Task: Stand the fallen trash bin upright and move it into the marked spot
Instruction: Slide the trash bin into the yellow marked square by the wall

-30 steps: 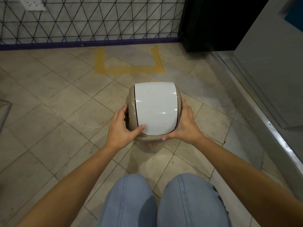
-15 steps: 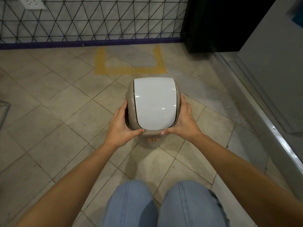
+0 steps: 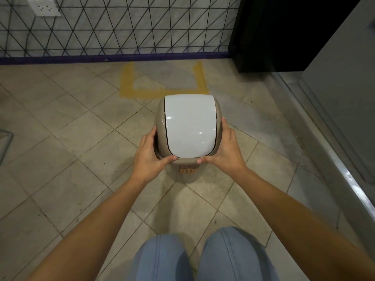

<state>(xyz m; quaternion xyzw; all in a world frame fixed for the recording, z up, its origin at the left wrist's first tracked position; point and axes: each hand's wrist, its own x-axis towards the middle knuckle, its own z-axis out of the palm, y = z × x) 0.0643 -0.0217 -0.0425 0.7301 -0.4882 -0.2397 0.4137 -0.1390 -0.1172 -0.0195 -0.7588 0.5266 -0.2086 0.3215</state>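
Note:
The trash bin [image 3: 188,128] stands upright, beige with a white swing lid, seen from above. My left hand [image 3: 150,157] grips its left rim and my right hand [image 3: 225,151] grips its right rim, thumbs on the near edge. The bin's far edge overlaps the near line of the yellow marked spot [image 3: 146,91], a three-sided tape outline on the tiled floor against the wall. Whether the bin's base touches the floor is hidden.
A wire-grid wall [image 3: 121,27] with a purple base strip closes the far side. A black cabinet [image 3: 274,33] and a grey unit [image 3: 345,78] with a metal kerb [image 3: 332,159] stand at the right. My knees in blue jeans [image 3: 203,258] are at the bottom.
Both hands have carried the bin forward, away from me, and its far edge now reaches the near line of the yellow marking. The grip is unchanged.

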